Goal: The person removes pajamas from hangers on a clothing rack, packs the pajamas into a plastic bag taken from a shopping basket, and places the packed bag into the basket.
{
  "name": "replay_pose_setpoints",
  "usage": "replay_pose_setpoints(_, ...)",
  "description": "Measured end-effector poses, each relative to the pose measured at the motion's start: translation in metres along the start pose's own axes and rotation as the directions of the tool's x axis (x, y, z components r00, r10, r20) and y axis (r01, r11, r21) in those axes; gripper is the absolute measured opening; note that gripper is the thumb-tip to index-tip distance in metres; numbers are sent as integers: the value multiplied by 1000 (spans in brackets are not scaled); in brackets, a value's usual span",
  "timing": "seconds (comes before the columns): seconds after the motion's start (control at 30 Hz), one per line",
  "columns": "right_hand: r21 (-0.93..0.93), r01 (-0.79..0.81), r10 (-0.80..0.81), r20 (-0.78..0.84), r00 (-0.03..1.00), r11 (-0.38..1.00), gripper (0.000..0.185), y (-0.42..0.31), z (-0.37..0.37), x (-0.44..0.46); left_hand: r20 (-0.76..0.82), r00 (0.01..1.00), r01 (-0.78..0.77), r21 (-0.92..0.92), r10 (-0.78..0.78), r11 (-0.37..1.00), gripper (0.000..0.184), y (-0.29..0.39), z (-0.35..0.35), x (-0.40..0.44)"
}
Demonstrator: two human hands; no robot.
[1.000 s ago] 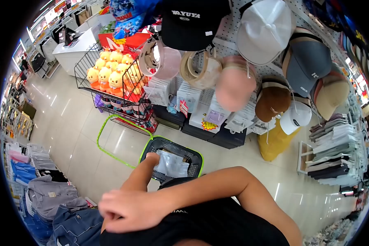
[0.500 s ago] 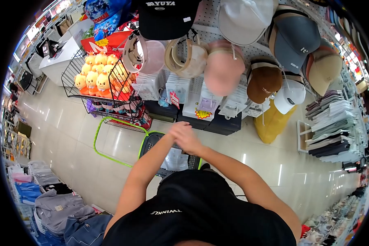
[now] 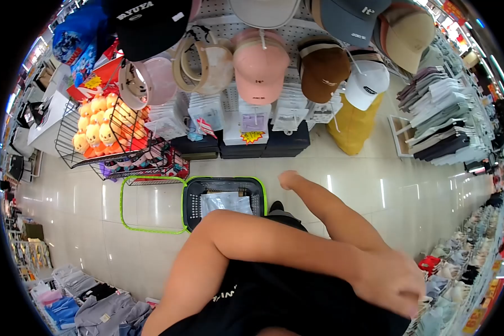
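My left arm crosses in front of my black shirt, and my left hand point(image 3: 391, 283) is at the lower right, over my right arm. Its fingers are curled and slightly blurred, with no object seen in them. My right hand point(image 3: 288, 180) is stretched out over the floor, right of a dark basket point(image 3: 194, 196) with a green rim. That hand looks small and rounded, and its fingers cannot be made out. Clear plastic packages point(image 3: 225, 202) lie in the basket. The basket's green handle point(image 3: 122, 203) is folded down to the left.
Caps, among them a pink one point(image 3: 260, 70) and a brown one point(image 3: 323, 73), hang on a pegboard ahead. A wire rack point(image 3: 67, 145) holds orange plush toys. Folded clothes point(image 3: 437, 120) hang at the right; more garments point(image 3: 103, 313) lie at the lower left.
My hands came together over the basket, then parted. My left hand has swung across to the lower right; my right hand has moved out beyond the basket. The view has turned rightward.
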State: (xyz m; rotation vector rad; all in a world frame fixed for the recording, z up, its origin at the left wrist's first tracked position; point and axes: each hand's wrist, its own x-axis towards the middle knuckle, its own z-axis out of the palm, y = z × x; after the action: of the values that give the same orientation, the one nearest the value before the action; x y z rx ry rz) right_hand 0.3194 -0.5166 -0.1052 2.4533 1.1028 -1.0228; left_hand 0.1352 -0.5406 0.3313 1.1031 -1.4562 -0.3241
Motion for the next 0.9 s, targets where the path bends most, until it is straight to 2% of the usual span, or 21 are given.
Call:
replay_pose_setpoints(0.03, 5, -13, 13, 8, 1000, 1000, 28, -2, 2, -7, 135, 983, -115, -61, 123, 991, 45, 6, 0, 15)
replay_pose_setpoints(0.13, 12, 37, -37, -12, 999, 999, 29, -2, 3, -18, 83, 991, -95, -102, 103, 990, 43, -25, 7, 8)
replay_pose_setpoints(0.2, 28, 30, -29, -8, 1000, 999, 28, 4, 6, -18, 44, 985, 164, 98, -169, 982, 40, -76, -1, -29)
replay_pose_setpoints(0.23, 51, 18, -18, -6, 1000, 999, 28, 6, 13, -17, 68, 998, -38, 384, 13, 923, 35, -112, -5, -54)
replay_pose_setpoints(0.27, 141, -3, 14, -78, 997, 990, 28, 13, 21, -12, -65, 946, 321, 299, -316, 899, 40, -135, -17, -81)
replay_pose_setpoints(0.3, 226, -18, 54, -155, 986, 974, 28, 21, 25, -6, -220, 935, 345, 401, -277, 849, 38, -164, -20, -116)
replay_pose_setpoints(0.33, 243, -29, 69, -159, 985, 969, 28, 28, 37, -3, -367, 874, 458, 394, -320, 797, 39, -184, -22, -146)
replay_pose_setpoints(0.4, 127, 120, -53, -435, 899, 985, 27, 38, 74, -3, -524, 702, 706, 423, -482, 569, 43, -211, -30, -209)
replay_pose_setpoints(0.43, 142, 111, -40, -429, 902, 984, 27, 39, 74, -8, -552, 694, 716, 457, -463, 529, 43, -214, -39, -238)
replay_pose_setpoints(0.47, 345, 140, 12, -404, 915, 928, 25, 42, 67, -10, -495, 462, 876, 384, -736, 292, 44, -206, -40, -274)
replay_pose_setpoints(0.5, 533, 160, 59, -370, 927, 831, 24, 45, 62, -16, -552, 478, 829, 541, -683, 144, 46, -267, -17, -379)
replay_pose_setpoints(0.53, 545, 149, 70, -360, 930, 825, 24, 51, 68, -23, -650, 297, 925, 378, -699, 41, 42, -238, -10, -399)
replay_pose_setpoints(0.57, 654, 192, 125, -406, 905, 732, 21, 60, 77, -34, -653, 158, 926, 358, -741, -118, 41, -243, 10, -464)
replay_pose_setpoints(0.6, 744, 241, 187, -441, 878, 623, 18, 70, 86, -46, -647, 46, 950, 265, -761, -167, 39, -229, 31, -512)
replay_pose_setpoints(0.63, 766, 160, 250, -388, 887, 623, 17, 79, 92, -63, -638, -171, 933, 141, -751, -332, 39, -211, 56, -547)
replay_pose_setpoints(0.7, 774, -11, 429, -339, 837, 633, 16, 99, 123, -87, -597, -423, 850, -1, -682, -527, 36, -173, 104, -590)
replay_pose_setpoints(0.73, 763, -103, 539, -347, 768, 638, 18, 110, 152, -90, -670, -497, 830, -183, -552, -526, 33, -153, 137, -601)
replay_pose_setpoints(0.77, 716, -154, 555, -367, 747, 681, 18, 125, 186, -93, -578, -642, 736, -282, -504, -615, 26, -137, 163, -608)
replay_pose_setpoints(0.8, 663, -207, 567, -389, 726, 719, 19, 135, 209, -96, -580, -702, 650, -284, -413, -705, 19, -132, 189, -619)
replay_pose_setpoints(0.83, 663, -216, 572, -382, 726, 717, 19, 137, 215, -101, -558, -756, 599, -382, -341, -703, 17, -122, 200, -600)
replay_pose_setpoints(0.9, 972, -146, 703, -26, 710, 184, 20, 147, 207, -117, -586, -737, 628, -410, -336, -662, 11, -128, 222, -588)
